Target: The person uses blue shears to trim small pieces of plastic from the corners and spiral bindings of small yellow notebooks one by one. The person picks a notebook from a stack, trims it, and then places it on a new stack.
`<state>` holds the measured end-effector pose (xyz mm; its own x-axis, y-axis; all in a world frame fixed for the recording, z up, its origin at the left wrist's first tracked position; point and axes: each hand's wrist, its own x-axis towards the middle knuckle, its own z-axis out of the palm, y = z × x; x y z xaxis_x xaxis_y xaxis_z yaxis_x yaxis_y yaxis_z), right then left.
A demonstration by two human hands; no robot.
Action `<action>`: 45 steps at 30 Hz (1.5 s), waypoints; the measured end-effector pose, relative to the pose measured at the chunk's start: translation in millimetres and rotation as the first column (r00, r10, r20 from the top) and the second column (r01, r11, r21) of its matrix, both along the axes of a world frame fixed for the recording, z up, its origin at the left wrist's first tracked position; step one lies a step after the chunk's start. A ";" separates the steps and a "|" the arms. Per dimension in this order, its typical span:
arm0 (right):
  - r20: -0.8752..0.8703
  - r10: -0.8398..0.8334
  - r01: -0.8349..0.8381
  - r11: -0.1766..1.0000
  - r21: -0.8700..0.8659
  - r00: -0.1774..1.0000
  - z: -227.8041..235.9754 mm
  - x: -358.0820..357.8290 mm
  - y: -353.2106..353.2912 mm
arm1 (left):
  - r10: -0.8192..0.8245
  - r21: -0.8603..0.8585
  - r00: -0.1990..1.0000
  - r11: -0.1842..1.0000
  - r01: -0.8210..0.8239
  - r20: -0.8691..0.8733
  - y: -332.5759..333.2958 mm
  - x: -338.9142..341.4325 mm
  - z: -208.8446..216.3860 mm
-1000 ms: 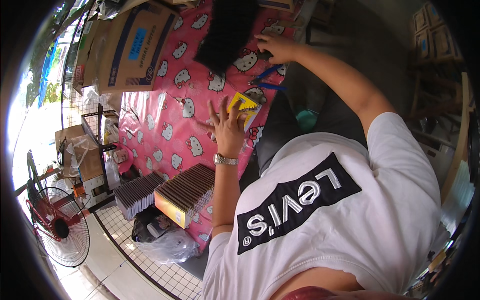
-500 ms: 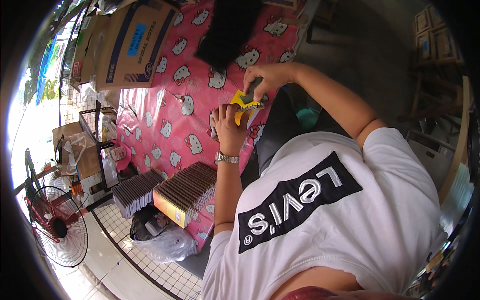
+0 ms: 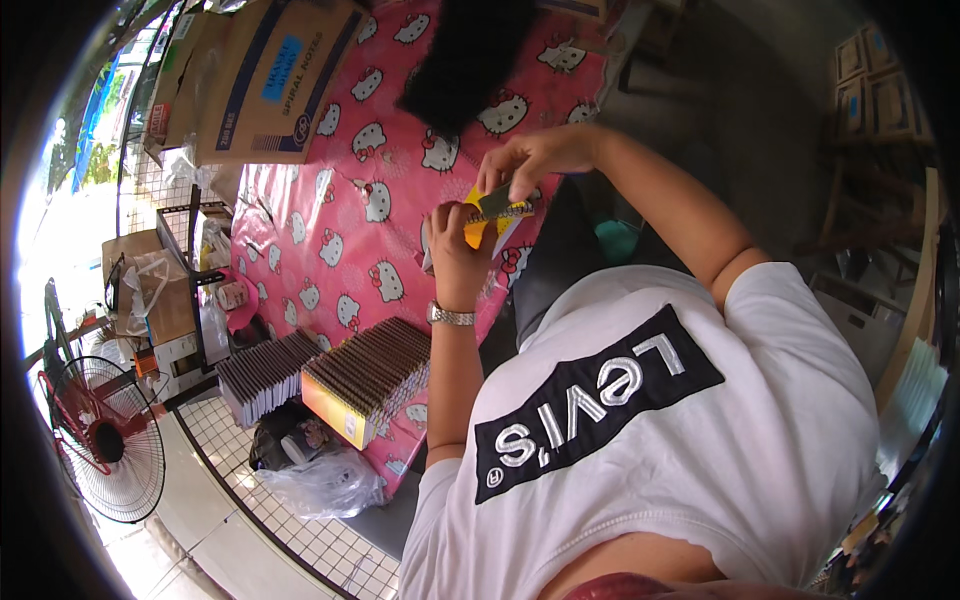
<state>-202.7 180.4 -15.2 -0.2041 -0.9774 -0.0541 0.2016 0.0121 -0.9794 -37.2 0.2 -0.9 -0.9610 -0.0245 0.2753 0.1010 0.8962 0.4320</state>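
My left hand (image 3: pixel 452 250), with a metal watch at its wrist, is closed on a small yellow spiral notebook (image 3: pixel 476 236) over the near edge of the pink table. Coil binding runs across the notebook beside my fingers. My right hand (image 3: pixel 535 162) pinches a flat, dark grey-green piece (image 3: pixel 496 203) between thumb and fingers. That piece lies over the notebook, next to the coil; its exact kind is unclear. My fingers hide part of the notebook.
Rows of spiral notebooks (image 3: pixel 368 375) stand at the table's left end, beside a clear plastic bag (image 3: pixel 325 485). A cardboard box (image 3: pixel 275 90) and a dark, blurred bundle (image 3: pixel 465 65) lie at the far side. A fan (image 3: pixel 108 440) stands at the left.
The grey-green piece in my right hand has come down flatter over the notebook, close to the coil. My left hand keeps its hold. The whole view has shifted slightly.
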 end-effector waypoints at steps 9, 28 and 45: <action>-0.268 -0.003 0.041 0.990 0.136 0.963 0.8 -8.1 -26.0 | 0.032 0.335 0.983 0.938 -0.091 0.178 -37.9 -1.9 -4.1; -0.990 -0.121 0.587 0.797 -0.144 -0.078 -70.8 44.3 44.1 | 0.339 0.896 0.933 0.365 -0.252 0.124 -28.4 24.7 -37.2; -0.661 -0.487 0.389 0.869 -0.304 0.571 17.5 37.7 4.4 | 0.442 0.899 0.896 0.376 -0.225 0.039 -16.3 23.4 -49.3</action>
